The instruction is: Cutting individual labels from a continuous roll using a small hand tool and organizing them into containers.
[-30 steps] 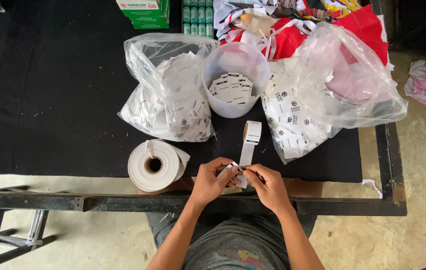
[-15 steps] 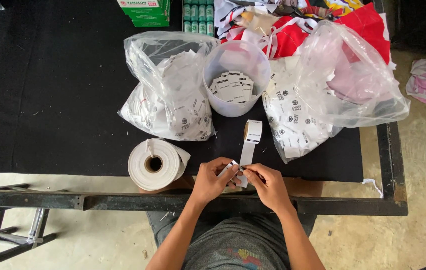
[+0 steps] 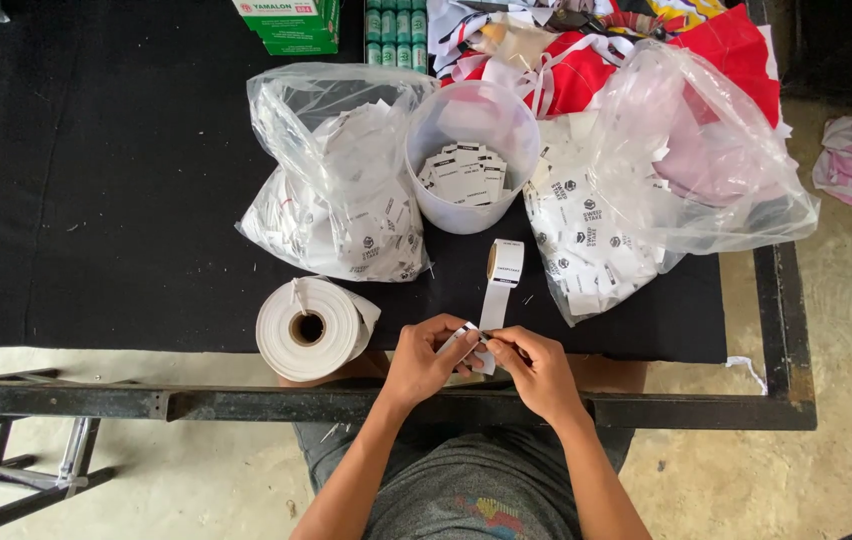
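Note:
My left hand and my right hand meet at the near edge of the black-covered table. Together they pinch a small white tag at the loose end of a narrow strip that runs back to a little roll of white labels. A large roll of white paper lies on its side just left of my left hand. Beyond the small roll stands a translucent tub with several printed tags inside.
Two clear plastic bags of white printed tags flank the tub, the left bag and the right bag. Red and white fabric is heaped at the back. A green box sits far back. A black metal frame rail runs below my hands.

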